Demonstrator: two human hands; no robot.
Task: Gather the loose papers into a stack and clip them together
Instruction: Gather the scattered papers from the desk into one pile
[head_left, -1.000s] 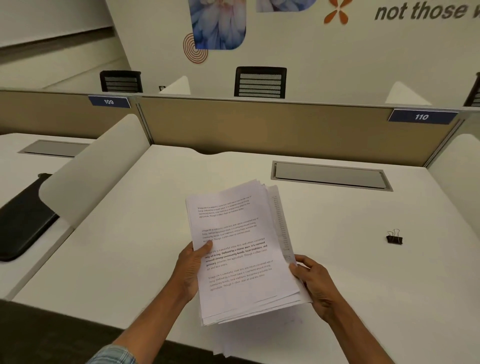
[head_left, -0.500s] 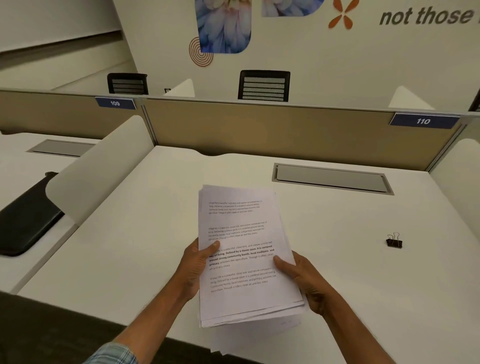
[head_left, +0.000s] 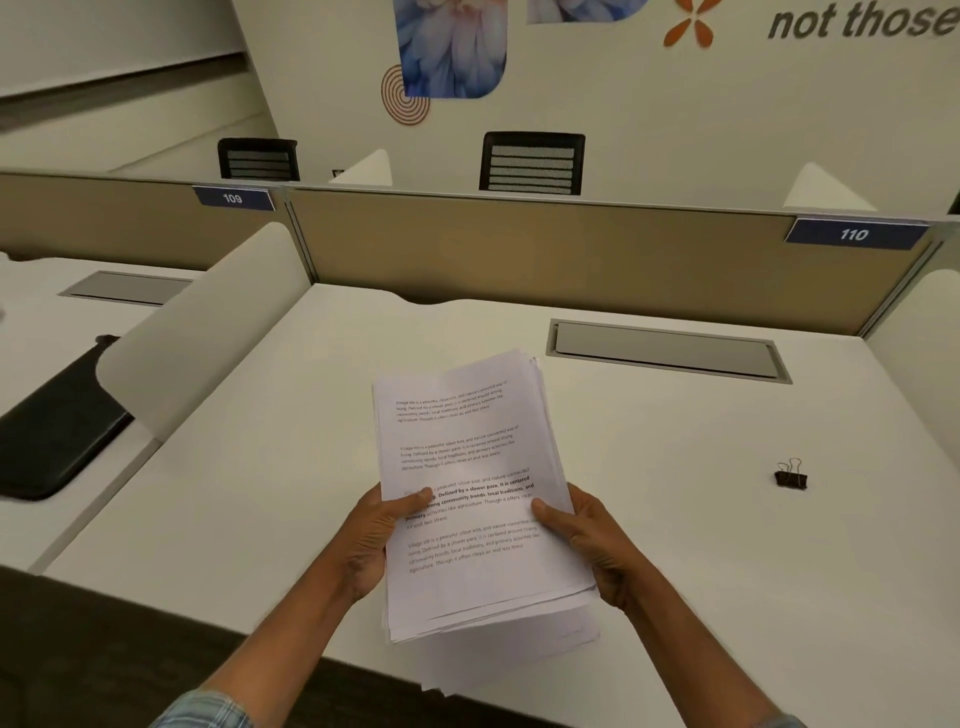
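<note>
A thick stack of white printed papers is held above the white desk, its edges slightly uneven. My left hand grips the stack's left edge, thumb on the top sheet. My right hand grips the right edge, thumb pressed on the printed text. One more white sheet lies on the desk under the stack, near the front edge. A small black binder clip sits on the desk to the right, well apart from both hands.
A grey cable hatch is set into the desk behind the papers. Tan partitions and curved white dividers fence the desk. A black pad lies on the neighbouring desk at left.
The fanned-out sheets have been drawn in by my right hand, so the stack is more even. My right thumb now lies on the top sheet. The binder clip has not moved.
</note>
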